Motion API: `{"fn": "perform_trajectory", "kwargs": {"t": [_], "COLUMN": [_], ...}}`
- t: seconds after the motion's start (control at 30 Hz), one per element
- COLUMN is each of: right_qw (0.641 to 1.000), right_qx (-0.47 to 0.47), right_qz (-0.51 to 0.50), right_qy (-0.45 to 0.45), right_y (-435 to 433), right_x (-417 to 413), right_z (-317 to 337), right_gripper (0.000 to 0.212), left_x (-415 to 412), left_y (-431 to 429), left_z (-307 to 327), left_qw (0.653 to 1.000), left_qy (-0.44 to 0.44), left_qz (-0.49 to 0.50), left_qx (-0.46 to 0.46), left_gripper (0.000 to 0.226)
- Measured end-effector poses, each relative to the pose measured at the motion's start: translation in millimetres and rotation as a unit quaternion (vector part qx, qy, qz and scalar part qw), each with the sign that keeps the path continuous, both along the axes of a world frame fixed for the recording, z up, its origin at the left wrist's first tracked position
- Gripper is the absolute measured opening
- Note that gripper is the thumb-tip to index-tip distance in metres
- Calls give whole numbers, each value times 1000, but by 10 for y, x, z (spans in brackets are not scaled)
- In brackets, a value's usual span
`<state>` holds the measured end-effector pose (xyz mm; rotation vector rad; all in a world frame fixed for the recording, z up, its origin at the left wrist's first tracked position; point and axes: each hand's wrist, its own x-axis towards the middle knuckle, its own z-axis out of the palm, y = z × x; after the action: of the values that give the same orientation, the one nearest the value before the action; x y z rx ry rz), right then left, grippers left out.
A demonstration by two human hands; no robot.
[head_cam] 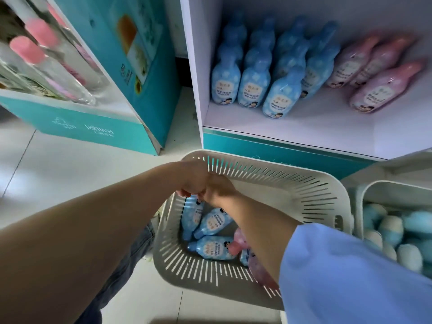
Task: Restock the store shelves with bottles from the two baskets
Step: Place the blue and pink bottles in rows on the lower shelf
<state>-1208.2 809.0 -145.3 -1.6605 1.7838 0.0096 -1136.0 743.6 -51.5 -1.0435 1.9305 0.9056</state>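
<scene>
A white slotted basket (257, 169) stands on the floor below the shelf. Several blue bottles (215, 220) and a pink bottle (240, 242) lie in it. My left hand (191, 181) and my right hand (219, 190) are pressed together inside the basket, fingers curled down at the end of a blue bottle (192, 213). The fingertips are hidden, so the grip is unclear. On the white shelf (304, 122), several blue bottles (252, 85) stand at the left and three pink bottles (383, 87) at the right. A second basket (364, 195) at the right holds blue and white capped bottles (397, 230).
A teal display box (93, 122) with clear, pink-capped bottles (28, 50) stands at the left. Pale floor tiles (58, 164) run between it and the shelf unit. My knee in jeans (131, 253) is beside the basket's left wall.
</scene>
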Motion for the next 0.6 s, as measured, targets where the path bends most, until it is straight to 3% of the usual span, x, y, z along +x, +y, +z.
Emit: {"fn": "perform_trajectory", "kwargs": {"t": [0.1, 0.33, 0.47, 0.6], "right_qw": [998, 997, 994, 992], "right_qx": [-3, -9, -20, -52], "right_qz": [-52, -46, -85, -107], "right_qy": [-41, -54, -63, -46], "right_y": [119, 599, 818, 946], "right_x": [-213, -766, -1067, -1258], "right_z": [-5, 272, 569, 793], "right_gripper": [7, 5, 14, 42], "left_x": [7, -147, -368, -616], "left_y": [37, 269, 535, 851], "left_z": [-67, -273, -409, -483], "left_qw": [999, 999, 994, 988], "left_qy": [-19, -9, 13, 35], "left_qz": [-16, -40, -97, -145], "left_qx": [31, -7, -51, -28], "left_gripper": [18, 30, 27, 31]}}
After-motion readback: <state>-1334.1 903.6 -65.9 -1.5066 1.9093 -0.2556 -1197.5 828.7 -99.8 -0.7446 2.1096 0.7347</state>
